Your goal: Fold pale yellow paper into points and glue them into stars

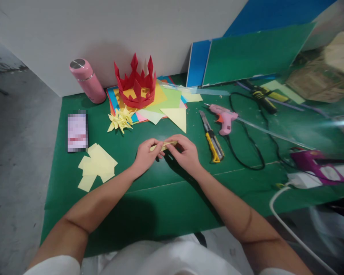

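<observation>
A small piece of pale yellow paper [164, 146] is held just above the middle of the green table [172, 198]. The left hand [146, 152] pinches one end between thumb and fingers; the right hand [186, 151] grips the other end in the same way. The piece appears narrow and creased, apparently partly folded; the fingers hide its full form.

Progress, as judged from what lies out: a cluster of folded yellow pieces [120, 120], sharp-pointed and spiky, lies beyond the left hand and appears finished. The piece in hand appears incomplete. Several flat yellow slips [99, 164], overlapping and straight-edged, lie to the left and look unfolded, so folding probably remains. Their exact count cannot be told.

Beyond the hands lies a yellow paper triangle [177, 117], smooth and flat. Behind it, a stack of coloured sheets [172, 100] carries a red paper crown [136, 95], upright, stiffly folded, with tall diamond-shaped points; it appears complete.

To the right lie a knife [212, 143] with a yellow plastic handle and metal blade, and a pink plastic glue gun [226, 118] with a black cord. To the left, a glossy pink flask [88, 82] with a metallic top stands near the wall, and a flat rectangular phone [77, 131] lies just beyond the slips.
</observation>
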### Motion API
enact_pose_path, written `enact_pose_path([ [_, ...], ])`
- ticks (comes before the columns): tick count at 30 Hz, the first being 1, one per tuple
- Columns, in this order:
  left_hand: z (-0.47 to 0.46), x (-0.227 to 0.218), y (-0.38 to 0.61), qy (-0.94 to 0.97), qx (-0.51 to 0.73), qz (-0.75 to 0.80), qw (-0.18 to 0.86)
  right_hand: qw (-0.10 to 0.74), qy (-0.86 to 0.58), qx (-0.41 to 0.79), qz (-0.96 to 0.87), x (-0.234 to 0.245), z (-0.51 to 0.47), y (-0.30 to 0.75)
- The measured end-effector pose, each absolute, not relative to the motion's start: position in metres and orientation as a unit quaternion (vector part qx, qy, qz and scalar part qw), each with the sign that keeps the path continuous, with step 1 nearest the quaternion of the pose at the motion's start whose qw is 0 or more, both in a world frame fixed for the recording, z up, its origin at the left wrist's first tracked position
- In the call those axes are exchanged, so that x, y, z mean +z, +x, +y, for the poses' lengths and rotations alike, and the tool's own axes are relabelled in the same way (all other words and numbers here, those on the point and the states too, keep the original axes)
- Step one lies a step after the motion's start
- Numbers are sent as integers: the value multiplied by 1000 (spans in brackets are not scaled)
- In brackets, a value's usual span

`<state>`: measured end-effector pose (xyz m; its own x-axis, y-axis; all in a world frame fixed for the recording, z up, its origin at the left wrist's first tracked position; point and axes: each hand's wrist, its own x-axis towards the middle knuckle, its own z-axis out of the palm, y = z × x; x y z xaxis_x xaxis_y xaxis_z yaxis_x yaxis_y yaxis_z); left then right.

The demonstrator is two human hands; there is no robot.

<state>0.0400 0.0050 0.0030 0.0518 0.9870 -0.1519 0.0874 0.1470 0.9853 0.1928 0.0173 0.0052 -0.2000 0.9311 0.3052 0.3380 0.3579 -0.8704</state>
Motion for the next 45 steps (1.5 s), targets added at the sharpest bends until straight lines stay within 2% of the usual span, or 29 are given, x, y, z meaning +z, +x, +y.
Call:
enact_pose_path([
  [18, 6, 7, 41, 441, 431, 526, 585, 417, -460, 345, -704, 5, 16, 193],
  [25, 5, 4, 42, 465, 430, 532, 562, 411, -471, 332, -707, 6, 15, 192],
  [38, 10, 7, 39, 398, 423, 522, 625, 423, -461, 328, -708, 7, 18, 194],
  [45, 10, 5, 37, 407, 413, 531, 618, 429, -443, 330, -715, 6, 17, 193],
])
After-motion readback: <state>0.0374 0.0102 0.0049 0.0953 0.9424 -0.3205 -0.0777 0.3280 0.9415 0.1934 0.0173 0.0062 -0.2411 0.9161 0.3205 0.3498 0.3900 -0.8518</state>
